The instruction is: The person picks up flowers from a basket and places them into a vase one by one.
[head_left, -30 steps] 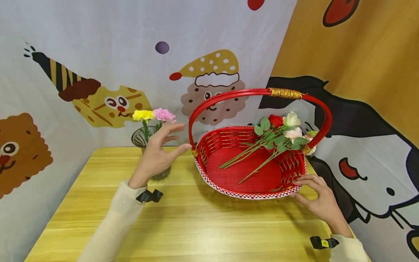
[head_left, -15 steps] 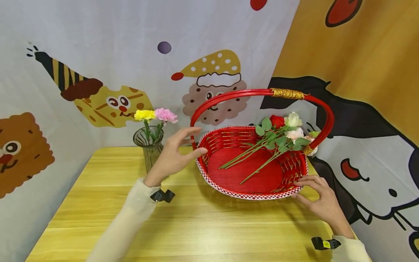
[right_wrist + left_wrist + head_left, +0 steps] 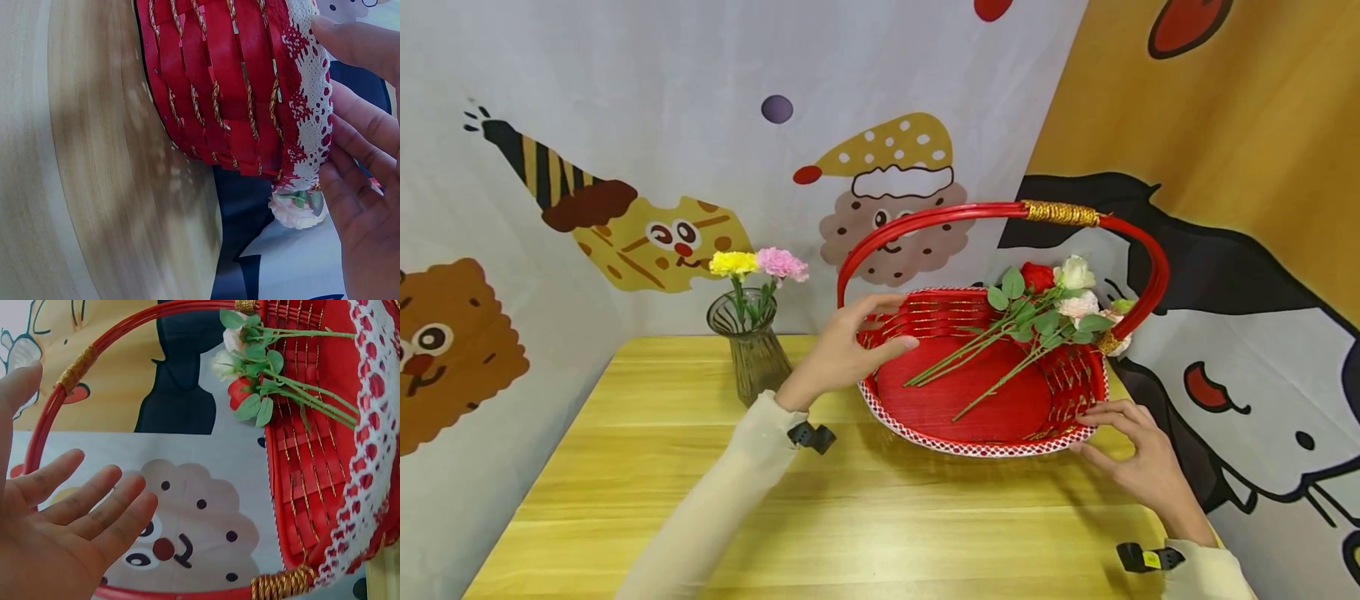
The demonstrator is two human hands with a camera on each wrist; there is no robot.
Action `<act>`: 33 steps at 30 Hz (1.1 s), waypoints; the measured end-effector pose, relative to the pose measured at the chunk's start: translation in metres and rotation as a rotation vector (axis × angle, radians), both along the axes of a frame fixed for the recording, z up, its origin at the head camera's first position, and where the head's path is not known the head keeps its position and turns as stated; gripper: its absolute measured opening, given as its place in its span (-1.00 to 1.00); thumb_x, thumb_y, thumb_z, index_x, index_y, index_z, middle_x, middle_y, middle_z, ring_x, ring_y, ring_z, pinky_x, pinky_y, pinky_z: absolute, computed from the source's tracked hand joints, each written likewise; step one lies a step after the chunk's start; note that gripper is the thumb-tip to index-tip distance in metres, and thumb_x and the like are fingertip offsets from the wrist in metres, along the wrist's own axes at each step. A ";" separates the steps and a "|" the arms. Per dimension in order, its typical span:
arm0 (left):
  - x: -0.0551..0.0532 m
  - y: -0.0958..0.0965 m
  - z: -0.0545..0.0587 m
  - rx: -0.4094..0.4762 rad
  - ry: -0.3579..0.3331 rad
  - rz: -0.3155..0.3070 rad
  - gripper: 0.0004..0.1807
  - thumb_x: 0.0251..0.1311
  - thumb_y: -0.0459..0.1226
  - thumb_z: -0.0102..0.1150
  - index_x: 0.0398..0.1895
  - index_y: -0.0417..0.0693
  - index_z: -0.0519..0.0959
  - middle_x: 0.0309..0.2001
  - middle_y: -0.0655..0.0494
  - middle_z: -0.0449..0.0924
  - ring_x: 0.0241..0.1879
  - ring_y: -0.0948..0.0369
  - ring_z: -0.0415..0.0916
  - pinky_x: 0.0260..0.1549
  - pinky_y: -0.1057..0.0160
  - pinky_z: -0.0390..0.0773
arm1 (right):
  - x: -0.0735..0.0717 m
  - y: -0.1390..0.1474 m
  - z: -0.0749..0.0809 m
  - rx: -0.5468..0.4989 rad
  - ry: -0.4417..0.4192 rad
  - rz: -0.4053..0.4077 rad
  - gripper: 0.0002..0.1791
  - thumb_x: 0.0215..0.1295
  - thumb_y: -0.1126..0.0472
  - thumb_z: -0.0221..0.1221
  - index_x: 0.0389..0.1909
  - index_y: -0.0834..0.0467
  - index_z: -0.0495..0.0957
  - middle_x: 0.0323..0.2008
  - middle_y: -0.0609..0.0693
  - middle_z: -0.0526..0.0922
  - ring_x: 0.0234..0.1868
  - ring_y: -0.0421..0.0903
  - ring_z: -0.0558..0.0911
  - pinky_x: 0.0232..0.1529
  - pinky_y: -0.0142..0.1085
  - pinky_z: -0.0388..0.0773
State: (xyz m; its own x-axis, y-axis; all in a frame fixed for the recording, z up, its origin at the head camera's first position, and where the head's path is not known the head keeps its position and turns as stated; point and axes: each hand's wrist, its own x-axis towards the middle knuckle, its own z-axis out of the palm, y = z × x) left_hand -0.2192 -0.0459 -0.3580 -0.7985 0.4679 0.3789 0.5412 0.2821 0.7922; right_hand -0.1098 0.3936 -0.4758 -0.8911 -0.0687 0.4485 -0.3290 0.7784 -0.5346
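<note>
From my seat, the red basket [image 3: 977,451] is my landmark; it stands upright on the tabletop [image 3: 880,533]. My right hand [image 3: 1146,467] pinches its near-right rim, thumb outside on the white lace [image 3: 312,106] and fingers inside; I read that as a steadying hold. My left hand [image 3: 842,354] is spread, holds nothing and hovers over the basket's left end; whether any finger brushes the rim I can't tell.

The roses [image 3: 1047,323] slant through the basket, stem ends toward its floor and blooms out over the far-right rim, probably because the stems are too long to lie flat. Left of the basket, a glass vase [image 3: 758,367] holds a yellow carnation [image 3: 733,263] and a pink carnation [image 3: 782,263] upright, its flared neck letting them lean.

For moving, the tight sides are behind the basket, where the patterned cloth [image 3: 685,167] hangs near, and to its right, where the tabletop's edge runs close under my right wrist. The handle [image 3: 925,218] arches overhead, so I'd judge the best way in is from the basket's front, under that arch. The broadest stretch of wood lies in front of the basket; the gap toward the vase is narrower, and my left forearm crosses just ahead of it.
</note>
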 end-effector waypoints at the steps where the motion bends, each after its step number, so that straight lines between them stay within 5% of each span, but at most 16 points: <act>1: -0.001 0.002 0.000 -0.002 -0.004 -0.001 -0.33 0.26 0.09 0.38 0.40 0.23 0.44 0.29 0.24 0.54 0.26 0.24 0.51 0.27 0.00 0.55 | 0.000 0.000 0.000 0.000 0.000 0.001 -0.56 -0.10 0.33 0.61 -0.16 -0.06 0.76 0.02 -0.13 0.62 0.10 -0.50 0.31 0.03 -0.51 0.20; 8: -0.010 0.014 0.001 -0.035 -0.034 -0.010 -0.34 0.25 0.07 0.40 0.39 0.19 0.46 0.33 0.27 0.51 0.28 0.24 0.49 0.30 0.06 0.53 | -0.004 -0.003 -0.001 -0.003 0.016 0.024 -0.54 -0.12 0.37 0.61 -0.15 -0.02 0.76 0.03 -0.08 0.62 0.13 -0.49 0.32 0.08 -0.63 0.14; 17: -0.026 0.038 0.006 -0.135 -0.004 -0.048 -0.33 0.27 0.08 0.37 0.40 0.15 0.46 0.30 0.23 0.55 0.28 0.15 0.51 0.30 0.06 0.52 | -0.001 -0.003 0.001 -0.013 -0.016 -0.002 -0.58 -0.07 0.31 0.60 -0.15 -0.06 0.76 0.04 -0.09 0.60 0.15 -0.53 0.28 0.06 -0.55 0.15; 33: -0.062 0.074 0.000 -0.313 -0.153 -0.093 -0.28 0.29 0.18 0.29 0.42 0.10 0.42 0.29 0.13 0.56 0.26 0.19 0.53 0.26 0.13 0.56 | 0.000 0.000 0.000 -0.018 -0.022 -0.012 -0.58 -0.08 0.31 0.61 -0.15 -0.03 0.77 0.03 -0.09 0.60 0.16 -0.53 0.26 0.07 -0.58 0.12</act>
State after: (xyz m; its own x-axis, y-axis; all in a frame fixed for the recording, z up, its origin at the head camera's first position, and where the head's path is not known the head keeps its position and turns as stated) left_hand -0.2815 0.0279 -0.3577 -0.7838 0.6153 0.0846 0.4572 0.4793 0.7491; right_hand -0.1094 0.3935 -0.4763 -0.9014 -0.0505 0.4301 -0.3082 0.7725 -0.5552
